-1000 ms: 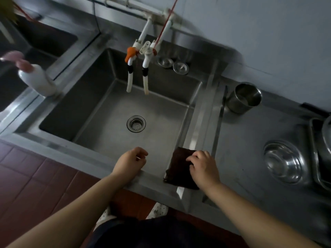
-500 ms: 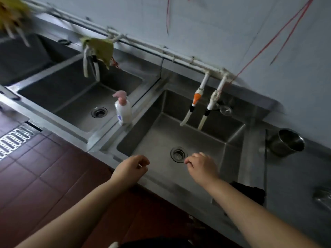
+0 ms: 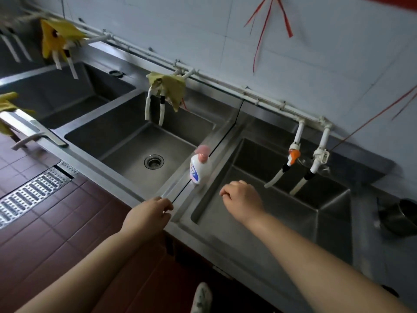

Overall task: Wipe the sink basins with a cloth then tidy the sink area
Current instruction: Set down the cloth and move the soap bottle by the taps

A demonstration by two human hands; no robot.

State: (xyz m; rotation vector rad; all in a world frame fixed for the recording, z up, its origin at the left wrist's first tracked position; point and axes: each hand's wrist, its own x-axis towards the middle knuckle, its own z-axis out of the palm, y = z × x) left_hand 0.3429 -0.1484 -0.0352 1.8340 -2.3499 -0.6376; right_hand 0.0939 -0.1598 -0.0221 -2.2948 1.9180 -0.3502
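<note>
Floor grate [image 3: 33, 190] set in red tiles lies far left of both hands. Yellow cloth [image 3: 59, 39] hangs over the taps above the far-left basin [image 3: 63, 96]; a second, duller cloth [image 3: 168, 86] drapes the taps over the middle basin [image 3: 135, 143], whose drain [image 3: 154, 161] sits up and left of the left hand's fingers. Left hand [image 3: 147, 216] rests at the front rim of the steel surface [image 3: 180, 224], on the divider between middle and right basins, fingers loosely curled and holding nothing. Soap bottle [image 3: 198, 169], white with a pink pump, stands upright on that divider, beyond the left hand and just left of the right hand's fingers. Right hand [image 3: 242, 201] hovers over the near left part of the right basin [image 3: 293, 213], fingers loosely curled, empty, close to the bottle but apart from it. Two white taps [image 3: 295, 159], one with an orange valve, hang over this basin, right of the right hand. Steel pot [image 3: 400, 219] stands on the surface at far right. The wiping cloth cannot be seen near either hand.
</note>
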